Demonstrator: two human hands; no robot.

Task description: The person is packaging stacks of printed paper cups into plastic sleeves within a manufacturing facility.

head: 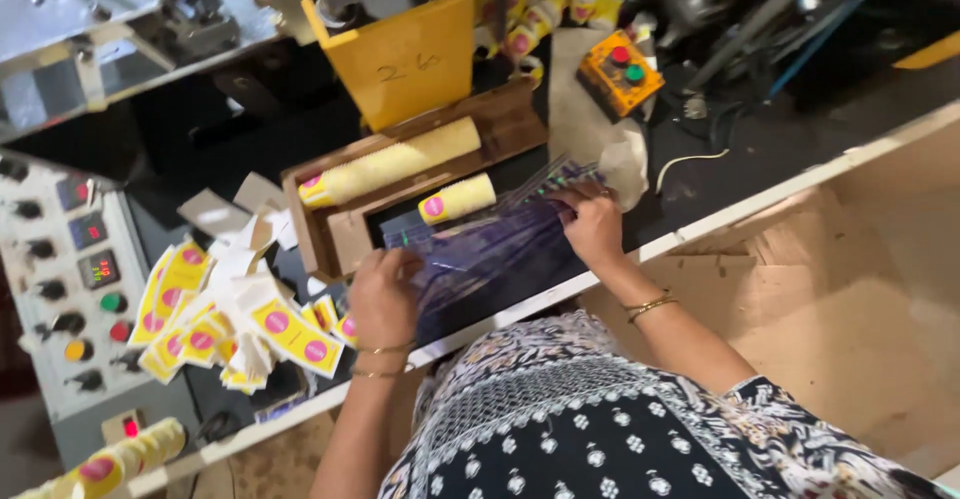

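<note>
My left hand (383, 294) and my right hand (592, 221) press on the two ends of a bundle of thin purple sticks in clear wrap (495, 249), which lies on the dark worktop. Both hands have their fingers curled on the bundle. Just beyond it rests a short yellow pack with a pink round label (457, 199). A longer yellow pack (390, 162) lies in a brown wooden tray (510, 124). Gold bangles circle both wrists.
A heap of yellow sleeves with pink dots (235, 314) sits left of my left hand. A grey control panel with knobs and lights (70, 289) stands at far left. Behind are a yellow chute (405, 54) and an orange button box (620, 74). A wooden bin (850, 299) opens at right.
</note>
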